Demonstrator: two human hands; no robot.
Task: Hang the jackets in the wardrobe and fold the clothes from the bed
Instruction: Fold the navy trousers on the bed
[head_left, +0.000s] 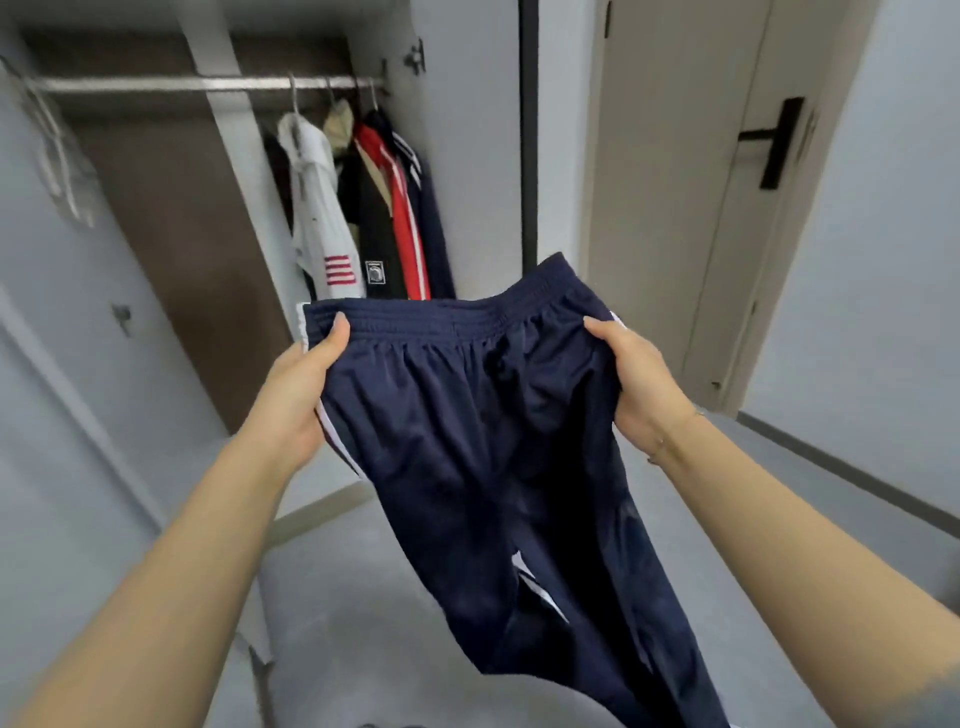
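Observation:
I hold a pair of navy track pants (483, 447) with white side stripes up in front of me by the elastic waistband. My left hand (301, 389) grips the waistband's left end, thumb on top. My right hand (639, 384) grips the right end the same way. The legs hang down toward the floor. Behind the pants stands the open wardrobe (218, 218) with a metal rail (197, 83). At the rail's right end hang a white jacket (317, 208), a dark jacket (371, 228) and a red, white and navy jacket (410, 218).
An open wardrobe door (62, 364) stands at the left with empty white hangers (62, 156) near its top. A closed beige room door (691, 208) with a black handle (776, 140) is at the right. Grey floor (353, 597) lies below.

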